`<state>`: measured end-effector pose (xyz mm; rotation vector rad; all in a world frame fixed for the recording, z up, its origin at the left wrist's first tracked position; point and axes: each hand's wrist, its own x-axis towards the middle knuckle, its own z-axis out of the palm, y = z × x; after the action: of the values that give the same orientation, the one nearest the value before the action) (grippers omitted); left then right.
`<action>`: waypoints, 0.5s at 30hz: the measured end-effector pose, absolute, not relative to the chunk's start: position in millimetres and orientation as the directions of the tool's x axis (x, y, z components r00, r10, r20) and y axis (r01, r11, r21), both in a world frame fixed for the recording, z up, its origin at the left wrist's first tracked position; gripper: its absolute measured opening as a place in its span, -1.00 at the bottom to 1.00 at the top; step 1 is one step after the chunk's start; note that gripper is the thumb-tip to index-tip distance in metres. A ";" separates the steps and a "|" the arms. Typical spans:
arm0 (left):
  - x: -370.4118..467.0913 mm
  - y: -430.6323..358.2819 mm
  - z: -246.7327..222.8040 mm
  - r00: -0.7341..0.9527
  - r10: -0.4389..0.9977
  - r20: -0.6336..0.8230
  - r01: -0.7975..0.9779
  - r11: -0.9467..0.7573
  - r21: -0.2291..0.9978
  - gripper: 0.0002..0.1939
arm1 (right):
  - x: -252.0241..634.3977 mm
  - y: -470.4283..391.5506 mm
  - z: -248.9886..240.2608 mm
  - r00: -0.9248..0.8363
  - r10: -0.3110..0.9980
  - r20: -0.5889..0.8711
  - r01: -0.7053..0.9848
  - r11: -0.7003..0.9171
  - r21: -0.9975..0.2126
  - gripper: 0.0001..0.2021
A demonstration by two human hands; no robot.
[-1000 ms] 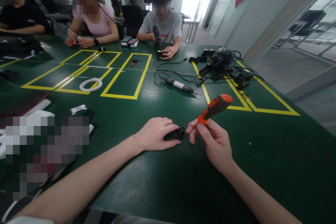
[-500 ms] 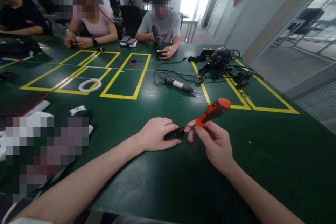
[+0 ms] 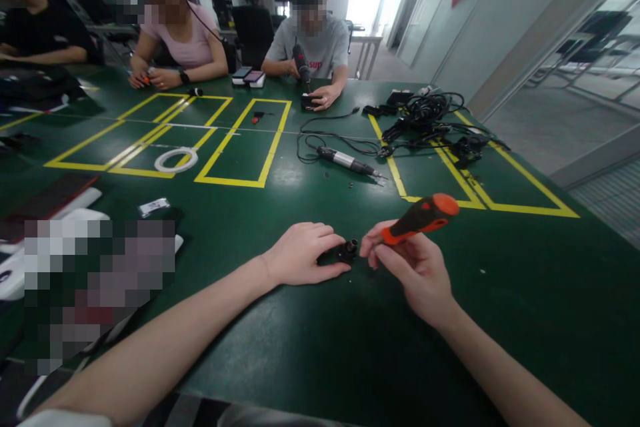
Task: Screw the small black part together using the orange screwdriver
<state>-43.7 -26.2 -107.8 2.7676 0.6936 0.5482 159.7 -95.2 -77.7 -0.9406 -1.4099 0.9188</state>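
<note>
My left hand (image 3: 313,255) rests on the green table, its thumb and fingers closed around a small black cylindrical part (image 3: 349,250) with a round opening at its top. Just to the right, my right hand (image 3: 415,263) grips a screwdriver (image 3: 423,217) with a black and orange handle. The handle tilts up and to the right. Fingers of my right hand hide most of the shaft, and I cannot see its tip clearly. Those fingertips are close beside the black part.
Ahead lies a corded electric screwdriver (image 3: 345,160), with a heap of black cables (image 3: 430,113) to its right. A white ring-shaped coil (image 3: 176,159) sits left on yellow-taped table (image 3: 230,181). Across, a person (image 3: 313,47) holds a power tool. Pixelated items lie near left.
The screwdriver handle has tilted further over to the right, and my right hand has shifted slightly right. My left hand stays on the black part. The whole view has moved a little.
</note>
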 end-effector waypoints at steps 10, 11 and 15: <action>-43.0 -25.9 -108.4 0.820 0.498 0.282 0.412 -0.856 0.314 -0.69 | 167.6 -95.9 -65.5 -0.049 0.909 0.414 0.254 0.412 -0.875 -0.82; -42.8 -26.0 -108.8 0.819 0.498 0.284 0.411 -0.856 0.314 -0.69 | 168.8 -95.7 -63.1 -0.077 0.905 0.418 0.276 0.423 -0.863 -0.84; -42.4 -26.1 -110.6 0.813 0.504 0.290 0.419 -0.854 0.310 -0.67 | 169.7 -94.0 -59.1 -0.129 0.930 0.345 0.235 0.366 -0.900 -0.79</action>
<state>-42.4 -26.1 -110.6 2.7673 0.7152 0.5368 169.7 -94.0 -59.1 -1.0646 -1.6091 0.8551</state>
